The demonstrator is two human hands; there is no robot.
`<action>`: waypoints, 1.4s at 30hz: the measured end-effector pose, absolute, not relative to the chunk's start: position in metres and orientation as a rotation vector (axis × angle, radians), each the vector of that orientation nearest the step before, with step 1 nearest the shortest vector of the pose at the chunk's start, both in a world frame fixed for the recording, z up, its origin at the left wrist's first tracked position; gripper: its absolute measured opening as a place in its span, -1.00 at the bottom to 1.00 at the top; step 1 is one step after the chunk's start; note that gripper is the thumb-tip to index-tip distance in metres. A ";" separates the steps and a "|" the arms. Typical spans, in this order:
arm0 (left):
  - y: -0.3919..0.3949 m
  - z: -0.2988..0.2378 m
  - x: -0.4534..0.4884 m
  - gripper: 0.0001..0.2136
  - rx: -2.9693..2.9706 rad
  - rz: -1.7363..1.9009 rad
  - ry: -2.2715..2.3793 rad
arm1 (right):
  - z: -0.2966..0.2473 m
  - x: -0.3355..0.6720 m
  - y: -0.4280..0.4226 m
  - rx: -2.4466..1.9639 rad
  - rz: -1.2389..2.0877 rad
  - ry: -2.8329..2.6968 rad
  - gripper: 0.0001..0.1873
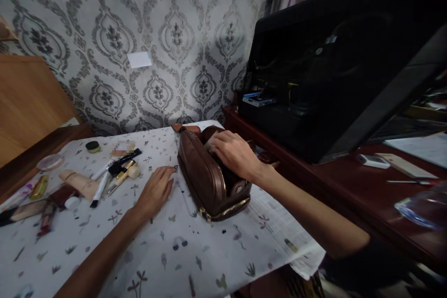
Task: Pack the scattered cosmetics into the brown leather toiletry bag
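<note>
A brown leather pouch [204, 181] with a gold zipper lies open on the patterned white tablecloth [167, 256]. My right hand [233, 153] rests on top of the pouch, its fingers curled around a small pale item at the opening that I cannot name. Flat on the cloth just left of the pouch lies my left hand [155, 191], fingers stretched out and holding nothing. Left of that hand sits a scatter of cosmetics: brushes and pencils [115, 172], a beige tube [78, 181], and a small round jar [92, 146].
More makeup items [31, 195] lie along the table's left edge by a wooden surface. A dark red cabinet [349, 195] to the right carries a large black open case [335, 70], a white remote-like device [373, 161] and papers. Patterned wallpaper stands behind.
</note>
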State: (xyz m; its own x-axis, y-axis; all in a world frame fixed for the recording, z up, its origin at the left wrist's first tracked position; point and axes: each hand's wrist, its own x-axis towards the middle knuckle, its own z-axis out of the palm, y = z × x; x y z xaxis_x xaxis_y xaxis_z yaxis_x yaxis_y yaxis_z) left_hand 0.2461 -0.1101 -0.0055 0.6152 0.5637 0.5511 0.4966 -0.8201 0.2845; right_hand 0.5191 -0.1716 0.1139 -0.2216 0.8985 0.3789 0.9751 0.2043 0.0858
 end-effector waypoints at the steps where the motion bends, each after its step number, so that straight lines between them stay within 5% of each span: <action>1: -0.114 -0.009 0.244 -0.75 2.744 0.960 0.876 | 0.115 0.519 -0.170 -1.875 -0.499 -2.245 -0.75; 25: -0.129 -0.034 0.230 -0.76 2.652 0.836 0.929 | 0.117 0.532 -0.157 -2.047 -0.651 -2.221 -0.69; 37: -0.129 -0.034 0.229 -0.77 2.639 0.821 0.943 | 0.113 0.552 -0.179 -1.553 -0.185 -1.461 -0.65; 42: -0.127 -0.039 0.228 -0.77 2.606 0.820 0.966 | 0.100 0.512 -0.215 -1.415 -0.238 -1.682 -0.68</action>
